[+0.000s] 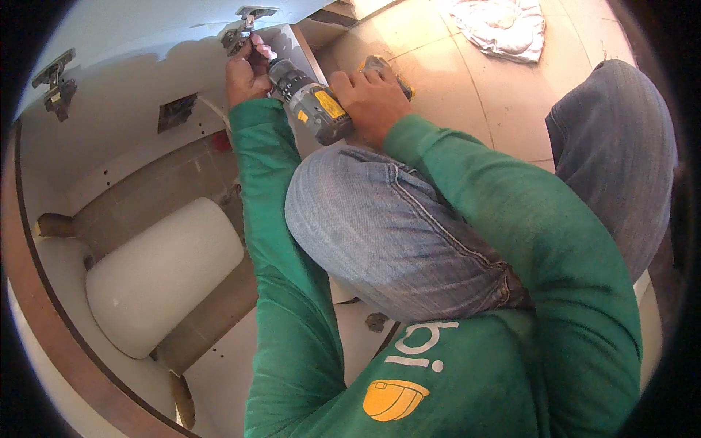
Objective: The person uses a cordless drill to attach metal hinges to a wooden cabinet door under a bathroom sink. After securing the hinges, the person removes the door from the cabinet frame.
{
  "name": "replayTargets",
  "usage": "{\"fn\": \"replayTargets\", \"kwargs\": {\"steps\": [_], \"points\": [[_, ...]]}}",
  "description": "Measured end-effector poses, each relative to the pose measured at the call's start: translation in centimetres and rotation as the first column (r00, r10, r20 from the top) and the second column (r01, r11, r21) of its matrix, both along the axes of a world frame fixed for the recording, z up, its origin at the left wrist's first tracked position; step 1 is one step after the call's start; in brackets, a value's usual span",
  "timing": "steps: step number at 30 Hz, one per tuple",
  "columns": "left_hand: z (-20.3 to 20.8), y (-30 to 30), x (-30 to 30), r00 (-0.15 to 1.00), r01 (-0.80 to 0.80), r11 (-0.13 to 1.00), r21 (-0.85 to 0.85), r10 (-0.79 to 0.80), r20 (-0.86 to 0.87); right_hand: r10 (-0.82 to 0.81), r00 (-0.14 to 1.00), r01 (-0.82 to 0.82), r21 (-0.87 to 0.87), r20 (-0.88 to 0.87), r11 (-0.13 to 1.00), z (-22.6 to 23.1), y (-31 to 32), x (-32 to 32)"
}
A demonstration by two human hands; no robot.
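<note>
My right hand (371, 104) is wrapped round the handle of a grey and yellow cordless drill (310, 102). The drill points up and left, its chuck close to my left hand (247, 77). Bent fingers of that left hand meet by the drill's tip, just below a metal cabinet hinge (238, 33) on the white panel. What they pinch, if anything, is hidden; something pinkish (264, 48) shows beside them. A second cabinet hinge (55, 84) is fixed to the panel farther left.
Left of my left arm, a large white rounded piece (164, 277) lies within the white cabinet, whose brown edge (55, 321) curves along the left. The panel has a dark rectangular opening (177, 113). A crumpled white cloth (504, 28) lies on the tiled floor (438, 73). My bent knees are close by.
</note>
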State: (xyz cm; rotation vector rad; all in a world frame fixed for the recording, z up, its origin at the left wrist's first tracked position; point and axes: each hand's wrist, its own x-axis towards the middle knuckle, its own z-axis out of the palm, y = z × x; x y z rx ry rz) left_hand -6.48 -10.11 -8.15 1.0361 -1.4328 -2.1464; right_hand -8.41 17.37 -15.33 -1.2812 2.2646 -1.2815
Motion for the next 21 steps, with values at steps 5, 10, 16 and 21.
{"fn": "replayTargets", "kwargs": {"steps": [5,10,16,21], "points": [[0.9,-1.8,0.6,0.998,0.057,0.98,0.189,-0.062,0.023,0.121,0.992,-0.119,-0.048,0.025,0.992,2.0,-0.2,-0.7],[0.7,-0.4,-0.2,0.994,-0.018,1.0,-0.021,0.02,0.107,0.231,0.968,-0.222,-0.092,0.096,0.971,0.4,-0.6,-1.8],[0.6,-0.2,0.8,0.996,0.031,0.987,-0.158,-0.018,0.086,0.204,0.979,-0.204,-0.115,-0.019,0.972,-0.2,-1.6,-2.5],[1.7,1.1,0.3,0.988,0.063,0.991,-0.115,-0.046,0.148,0.223,0.966,-0.217,-0.059,0.13,0.974,0.8,-1.3,-2.2]]}}
